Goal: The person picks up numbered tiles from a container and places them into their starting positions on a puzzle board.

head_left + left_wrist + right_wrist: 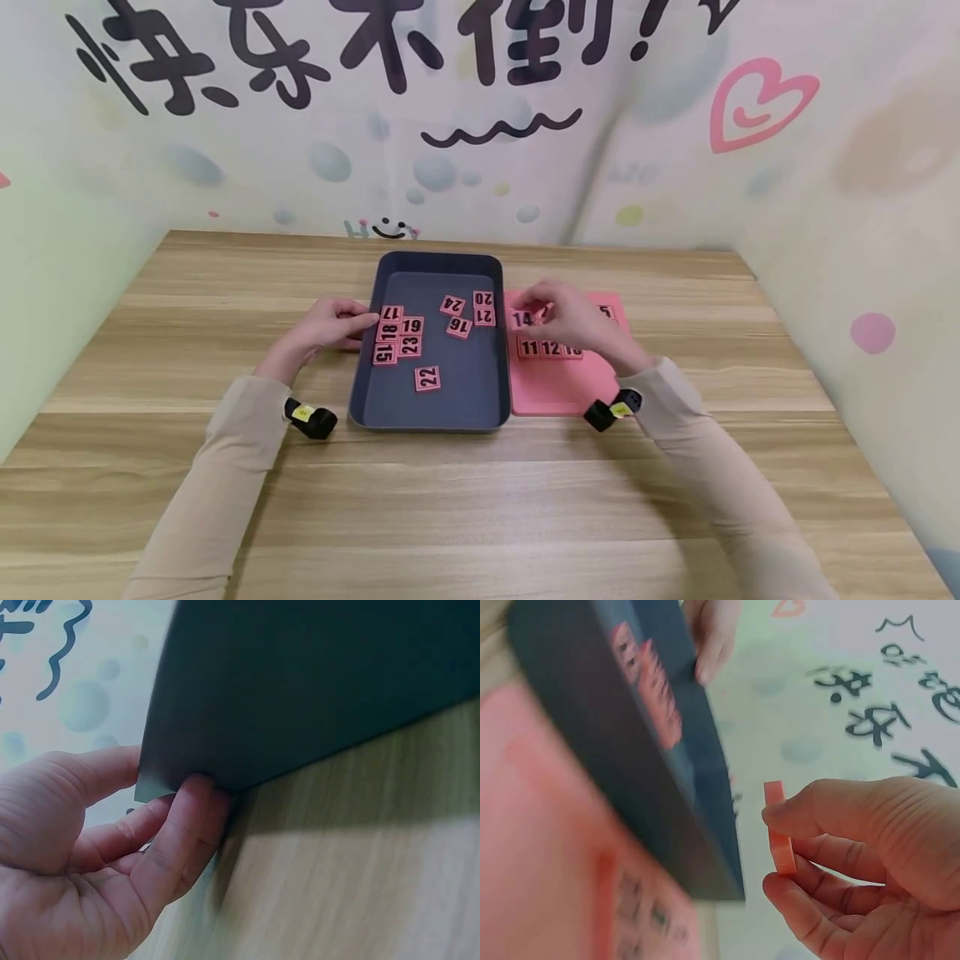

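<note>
A dark grey rectangular tray (pixel 457 407) stands on the wooden table, with pink number tiles inside. My left hand (pixel 330 325) grips its left wall, thumb at the rim and fingers against the outside (pixel 187 825). Over the pink board (pixel 555 387) beside the tray, my right hand (pixel 573 321) pinches a pink number tile marked 14 (pixel 522 320). The right wrist view shows this tile (pixel 781 851) edge-on between thumb and fingers. Below that hand, tiles 11 (pixel 529 348) and 12 (pixel 551 348) lie in a row on the board; other tiles there are partly hidden by the hand.
In the tray, tiles such as 18 (pixel 387 332) and 23 (pixel 409 346) cluster at the left. Tile 22 (pixel 427 378) lies apart, while 20 (pixel 483 298) and 21 (pixel 483 316) are near the right wall. A printed cloth backdrop (pixel 480 183) rises behind the table (pixel 450 508).
</note>
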`<state>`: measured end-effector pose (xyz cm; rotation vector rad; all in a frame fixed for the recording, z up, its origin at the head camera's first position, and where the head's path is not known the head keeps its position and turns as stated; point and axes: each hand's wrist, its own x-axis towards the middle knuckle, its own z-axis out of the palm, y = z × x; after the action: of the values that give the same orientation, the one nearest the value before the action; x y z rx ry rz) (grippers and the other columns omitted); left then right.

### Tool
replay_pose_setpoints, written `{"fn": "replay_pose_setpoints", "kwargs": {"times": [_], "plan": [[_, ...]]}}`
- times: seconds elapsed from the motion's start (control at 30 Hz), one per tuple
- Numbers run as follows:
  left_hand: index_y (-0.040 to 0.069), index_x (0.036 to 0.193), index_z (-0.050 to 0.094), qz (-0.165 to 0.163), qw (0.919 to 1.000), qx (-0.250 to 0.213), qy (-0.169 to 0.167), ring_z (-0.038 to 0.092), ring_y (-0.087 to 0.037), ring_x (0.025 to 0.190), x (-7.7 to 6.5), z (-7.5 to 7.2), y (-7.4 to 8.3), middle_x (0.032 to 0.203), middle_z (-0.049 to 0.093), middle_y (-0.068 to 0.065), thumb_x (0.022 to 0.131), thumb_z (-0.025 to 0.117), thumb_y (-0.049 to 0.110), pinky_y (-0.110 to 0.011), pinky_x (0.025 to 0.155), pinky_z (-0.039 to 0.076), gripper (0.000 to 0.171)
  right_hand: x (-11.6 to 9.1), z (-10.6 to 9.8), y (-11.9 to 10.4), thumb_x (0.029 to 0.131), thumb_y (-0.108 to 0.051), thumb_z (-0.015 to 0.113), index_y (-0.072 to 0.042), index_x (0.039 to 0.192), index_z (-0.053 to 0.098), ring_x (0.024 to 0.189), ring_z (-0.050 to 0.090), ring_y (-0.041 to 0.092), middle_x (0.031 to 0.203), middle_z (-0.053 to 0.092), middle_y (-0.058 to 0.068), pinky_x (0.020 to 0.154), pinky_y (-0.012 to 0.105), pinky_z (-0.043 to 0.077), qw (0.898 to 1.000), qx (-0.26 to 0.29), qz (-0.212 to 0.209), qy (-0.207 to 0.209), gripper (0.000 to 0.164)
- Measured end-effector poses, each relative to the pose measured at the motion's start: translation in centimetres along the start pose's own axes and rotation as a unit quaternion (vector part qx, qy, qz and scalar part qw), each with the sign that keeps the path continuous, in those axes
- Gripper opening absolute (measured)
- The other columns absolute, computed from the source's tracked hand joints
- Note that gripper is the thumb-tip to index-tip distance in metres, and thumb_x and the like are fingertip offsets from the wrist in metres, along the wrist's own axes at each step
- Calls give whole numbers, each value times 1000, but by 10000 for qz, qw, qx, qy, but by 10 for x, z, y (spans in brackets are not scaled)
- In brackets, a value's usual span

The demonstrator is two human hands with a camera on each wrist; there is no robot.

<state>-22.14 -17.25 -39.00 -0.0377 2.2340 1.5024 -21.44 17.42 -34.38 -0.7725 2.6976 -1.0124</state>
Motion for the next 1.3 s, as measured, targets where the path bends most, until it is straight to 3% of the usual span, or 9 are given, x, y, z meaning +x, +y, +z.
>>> {"fn": "replay_pose_setpoints", "kwargs": {"times": [0.17, 0.3, 0.53, 1.07, 1.3], "plan": [[-11, 127, 48, -22, 10000, -7, -16, 60, -14, 86, 0, 0, -1, 121, 50, -25, 97, 53, 18, -27, 79, 56, 42, -29, -7, 33, 73, 4, 74, 6, 100, 66, 82, 58, 28, 90, 63, 14, 66, 33, 53, 9996, -100, -28, 257, 28], [-11, 127, 48, -14, 10000, -53, -20, 60, -12, 84, -1, -1, -1, 120, 51, -25, 96, 54, 19, -27, 78, 56, 43, -48, -11, 56, 72, 1, 77, 6, 96, 66, 76, 55, 24, 82, 61, 11, 66, 31, 51, 9991, -263, 188, 289, 27], [-11, 127, 49, 12, 10000, -22, -57, 60, -15, 87, 0, -2, -3, 123, 50, -26, 97, 54, 20, -28, 80, 55, 43, -66, -12, 83, 71, 4, 76, 7, 94, 66, 75, 56, 23, 83, 61, 12, 68, 34, 51, 9967, -593, 498, 249, 25], [-11, 127, 47, 7, 10000, -65, -62, 60, -12, 85, 1, -1, -1, 123, 49, -27, 96, 54, 19, -28, 79, 55, 44, -66, -7, 84, 75, 7, 72, 9, 92, 57, 77, 61, 29, 83, 63, 18, 71, 40, 55, 9903, -229, 1228, 607, 22], [-11, 125, 48, 28, 9999, -101, -48, 61, -11, 83, 2, -2, -3, 120, 51, -26, 96, 55, 19, -27, 78, 56, 42, -64, -10, 79, 74, 4, 74, 8, 91, 57, 77, 60, 28, 82, 62, 18, 70, 40, 54, 9897, -381, 1247, 587, 24]]}}
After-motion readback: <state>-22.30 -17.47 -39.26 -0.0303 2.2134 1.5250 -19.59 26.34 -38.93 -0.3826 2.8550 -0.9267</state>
